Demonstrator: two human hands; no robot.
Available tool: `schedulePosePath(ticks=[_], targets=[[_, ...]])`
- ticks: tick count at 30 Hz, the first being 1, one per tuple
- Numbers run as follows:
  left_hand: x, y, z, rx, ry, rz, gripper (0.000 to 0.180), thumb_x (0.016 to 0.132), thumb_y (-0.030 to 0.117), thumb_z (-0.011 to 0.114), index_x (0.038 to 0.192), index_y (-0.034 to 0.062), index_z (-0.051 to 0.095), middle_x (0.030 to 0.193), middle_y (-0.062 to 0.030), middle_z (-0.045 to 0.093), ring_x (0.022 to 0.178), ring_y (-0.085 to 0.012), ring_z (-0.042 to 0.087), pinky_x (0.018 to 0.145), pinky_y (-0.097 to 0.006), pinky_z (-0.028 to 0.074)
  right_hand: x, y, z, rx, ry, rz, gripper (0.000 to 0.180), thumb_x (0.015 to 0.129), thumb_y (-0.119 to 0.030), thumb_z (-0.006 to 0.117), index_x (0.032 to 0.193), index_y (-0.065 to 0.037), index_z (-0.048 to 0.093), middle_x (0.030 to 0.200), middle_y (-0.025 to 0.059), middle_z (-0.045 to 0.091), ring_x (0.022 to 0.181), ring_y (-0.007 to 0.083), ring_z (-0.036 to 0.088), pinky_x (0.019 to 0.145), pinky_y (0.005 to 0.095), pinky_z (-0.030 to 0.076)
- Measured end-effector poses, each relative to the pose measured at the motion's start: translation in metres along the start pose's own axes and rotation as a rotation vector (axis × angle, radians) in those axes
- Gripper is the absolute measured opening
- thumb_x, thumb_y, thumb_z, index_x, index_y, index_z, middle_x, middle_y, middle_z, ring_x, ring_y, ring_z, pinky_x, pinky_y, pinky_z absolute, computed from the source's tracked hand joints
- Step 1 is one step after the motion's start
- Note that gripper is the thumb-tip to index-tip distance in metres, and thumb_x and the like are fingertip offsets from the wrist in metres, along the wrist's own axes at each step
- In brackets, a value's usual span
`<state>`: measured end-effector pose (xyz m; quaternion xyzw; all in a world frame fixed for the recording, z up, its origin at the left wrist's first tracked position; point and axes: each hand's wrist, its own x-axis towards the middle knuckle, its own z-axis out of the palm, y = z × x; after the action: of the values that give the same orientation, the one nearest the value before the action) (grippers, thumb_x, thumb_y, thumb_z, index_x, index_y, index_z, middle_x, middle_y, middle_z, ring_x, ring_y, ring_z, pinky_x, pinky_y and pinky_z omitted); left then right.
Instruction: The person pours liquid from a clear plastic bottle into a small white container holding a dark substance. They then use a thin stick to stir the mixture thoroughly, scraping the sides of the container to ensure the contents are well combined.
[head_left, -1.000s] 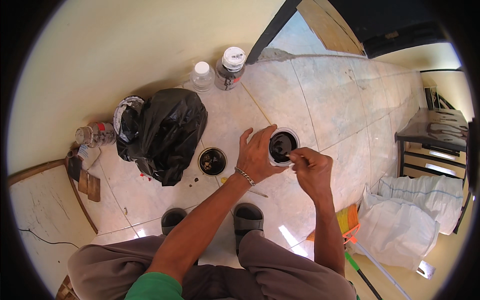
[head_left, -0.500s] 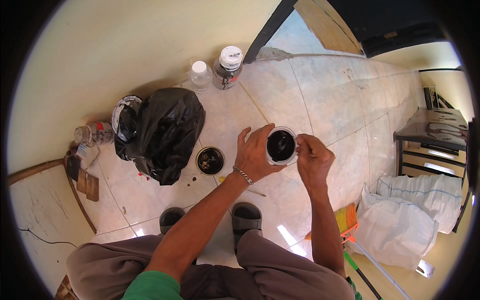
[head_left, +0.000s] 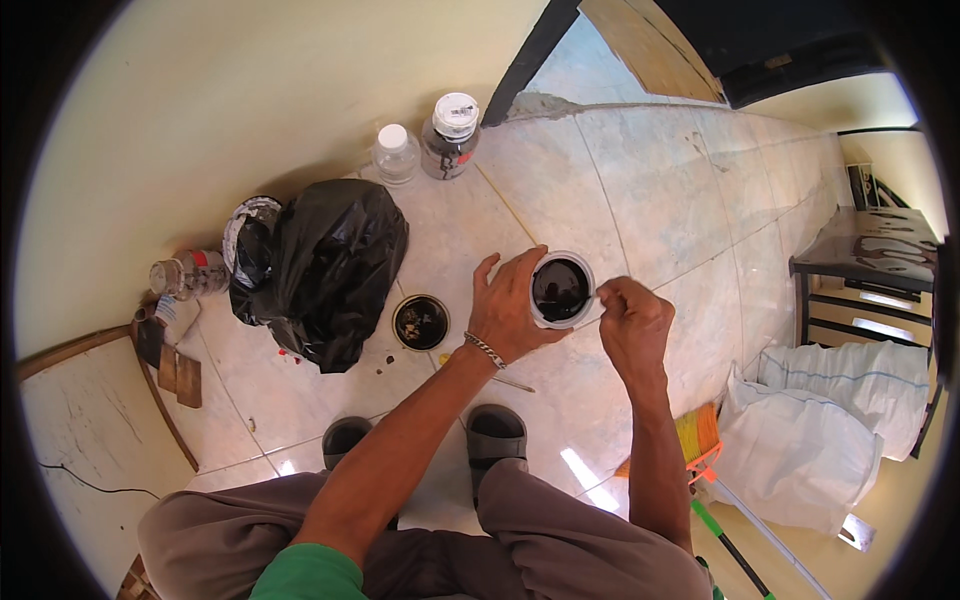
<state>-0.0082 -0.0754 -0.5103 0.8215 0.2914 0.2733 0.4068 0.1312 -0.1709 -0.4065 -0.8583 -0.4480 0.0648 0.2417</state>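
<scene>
A round, pale-rimmed tub (head_left: 561,290) of glossy dark liquid stands on the tiled floor in front of me. My left hand (head_left: 510,308) curves round its left side, thumb at the near edge and fingers toward the far rim. Just right of the tub, my right hand (head_left: 637,317) is closed, its pinched fingertips close to the rim; whatever they hold is too small or hidden to name. Left of my left wrist sits a round lid or shallow tin (head_left: 421,322), dark and stained inside. A thin stick (head_left: 512,383) lies beyond my right sandal, partly behind my left wrist.
A bulging black plastic bag (head_left: 340,270) rests at left beside a jar (head_left: 188,273). By the wall stand a clear bottle (head_left: 396,158) and a white-lidded jar (head_left: 452,140). A long thin rod (head_left: 508,205) lies beyond the tub. White sacks (head_left: 800,450) and a broom (head_left: 698,440) are at right.
My right hand has drawn slightly right and down, away from the tub's rim. My left hand stays round the tub, and the dark liquid's surface reflections have changed.
</scene>
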Motion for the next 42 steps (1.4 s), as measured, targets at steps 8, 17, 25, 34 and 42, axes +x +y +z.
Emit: schedulePosePath(ticks=[8,17,25,34,42], targets=[[0.0,-0.001,-0.002,0.015,-0.015,-0.017,0.113,0.056,0.043,0.101,0.148,0.0086,0.046,0.139,-0.008,0.064,0.127,-0.0233,0.062,0.119,-0.05,0.029,-0.003,-0.007,0.001,0.168,-0.149,0.142,0.012,0.088,0.007,0.067,0.093,0.001,0.076,0.082,0.018,0.075,0.069,0.0312,0.073,0.065,0.0346,0.056],[-0.002,-0.003,0.0,-0.012,-0.003,0.015,0.116,0.056,0.042,0.101,0.15,0.0076,0.043,0.136,-0.0109,0.064,0.128,-0.0246,0.061,0.118,-0.053,0.028,-0.007,-0.006,-0.002,0.154,-0.144,0.092,0.017,0.085,0.01,0.065,0.095,0.0,0.074,0.085,0.0167,0.075,0.076,0.0308,0.076,0.067,0.0362,0.057],[-0.001,-0.003,0.001,0.002,0.0,0.022,0.114,0.057,0.041,0.1,0.15,0.0086,0.044,0.136,-0.0103,0.064,0.129,-0.0241,0.06,0.117,-0.053,0.029,-0.007,-0.007,0.001,0.266,-0.227,0.086,0.017,0.087,0.007,0.067,0.099,-0.001,0.075,0.082,0.018,0.074,0.072,0.03,0.075,0.062,0.0381,0.057],[-0.001,-0.002,0.0,0.016,0.0,0.007,0.115,0.055,0.042,0.102,0.149,0.0088,0.045,0.138,-0.0092,0.064,0.128,-0.0238,0.062,0.119,-0.051,0.028,-0.004,-0.011,0.004,0.331,-0.151,0.157,0.009,0.088,0.005,0.07,0.092,0.001,0.075,0.079,0.0163,0.075,0.071,0.0294,0.075,0.064,0.0346,0.057],[0.0,-0.002,0.003,0.006,-0.001,0.013,0.116,0.053,0.043,0.102,0.149,0.0086,0.045,0.139,-0.009,0.064,0.127,-0.0243,0.062,0.119,-0.051,0.029,0.0,-0.008,0.007,0.37,-0.129,0.119,0.011,0.087,0.006,0.068,0.095,0.002,0.075,0.086,0.02,0.075,0.074,0.034,0.074,0.065,0.0369,0.056]])
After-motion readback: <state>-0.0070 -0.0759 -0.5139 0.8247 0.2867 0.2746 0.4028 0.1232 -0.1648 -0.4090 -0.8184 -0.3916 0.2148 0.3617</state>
